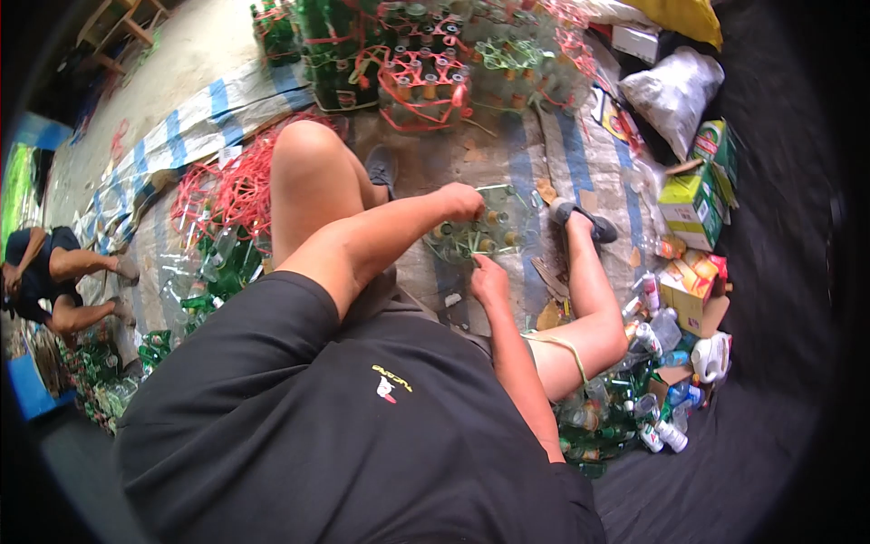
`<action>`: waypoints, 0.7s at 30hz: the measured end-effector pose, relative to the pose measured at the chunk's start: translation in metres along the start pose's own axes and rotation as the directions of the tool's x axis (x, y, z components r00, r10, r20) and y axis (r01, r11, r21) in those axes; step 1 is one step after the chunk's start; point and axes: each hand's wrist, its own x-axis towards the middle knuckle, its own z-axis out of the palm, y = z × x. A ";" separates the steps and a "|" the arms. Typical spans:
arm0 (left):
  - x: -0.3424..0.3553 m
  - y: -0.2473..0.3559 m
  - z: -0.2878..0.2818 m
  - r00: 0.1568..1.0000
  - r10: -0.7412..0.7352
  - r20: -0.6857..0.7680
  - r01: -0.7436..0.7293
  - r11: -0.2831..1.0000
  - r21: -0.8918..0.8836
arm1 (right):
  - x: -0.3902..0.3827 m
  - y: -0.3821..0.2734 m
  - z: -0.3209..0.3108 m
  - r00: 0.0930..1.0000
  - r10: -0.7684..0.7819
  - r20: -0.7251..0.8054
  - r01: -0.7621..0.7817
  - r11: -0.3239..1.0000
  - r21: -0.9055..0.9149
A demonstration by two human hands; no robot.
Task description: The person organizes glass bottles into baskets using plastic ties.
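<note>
Between my legs stands a small cluster of clear glass bottles (498,218), their necks up, with light green plastic string (480,243) running around and across them. My left hand (462,201) is a closed fist at the cluster's far left edge; what lies inside it is hidden. At the near side, my right hand (489,276) is closed, with its fingertips pinched on the green string. A loop of pale string (573,349) circles my right leg just below the shorts.
Tied bundles of bottles (421,77) stand ahead. A red string heap (231,186) and loose green bottles (231,267) lie left. Cartons (693,204), a plastic sack (675,95) and mixed bottles (616,408) are right. Another person (54,263) sits far left. Striped sheeting (408,150) covers the ground.
</note>
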 end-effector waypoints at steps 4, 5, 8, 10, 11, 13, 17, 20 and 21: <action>-0.036 0.049 -0.032 0.977 -0.211 -0.016 0.211 0.977 0.032 | 0.005 0.000 -0.001 0.992 -0.047 0.117 0.060 0.992 -0.111; -0.039 0.044 -0.020 0.979 -0.057 -0.194 0.101 0.970 0.223 | 0.009 -0.002 0.002 0.988 -0.093 0.125 0.113 0.980 -0.164; -0.042 0.084 0.007 0.981 -0.047 -0.187 0.105 0.943 0.316 | 0.006 -0.001 -0.001 0.949 -0.246 0.196 0.272 0.955 -0.116; -0.045 0.129 0.015 0.994 -0.110 -0.021 0.110 0.927 0.358 | 0.014 0.038 0.009 0.957 -0.286 0.042 0.289 0.948 -0.131; -0.047 0.135 0.033 0.975 -0.216 -0.060 0.224 0.929 0.293 | 0.014 0.033 0.011 0.960 -0.269 0.073 0.277 0.951 -0.139; -0.051 0.121 0.065 0.948 -0.182 -0.262 0.233 0.957 0.176 | 0.013 0.027 0.011 0.966 -0.229 0.118 0.246 0.956 -0.158; -0.033 0.099 0.089 0.936 -0.105 -0.337 0.154 0.981 0.122 | 0.009 0.014 0.007 0.955 -0.231 0.188 0.266 0.944 -0.194; -0.033 0.090 0.095 0.857 -0.064 -0.512 0.126 0.988 0.087 | 0.012 0.009 0.004 0.951 -0.235 0.201 0.276 0.939 -0.207; -0.040 0.087 0.094 0.759 -0.004 -0.651 0.085 0.992 0.093 | 0.013 0.009 0.004 0.950 -0.232 0.206 0.276 0.937 -0.214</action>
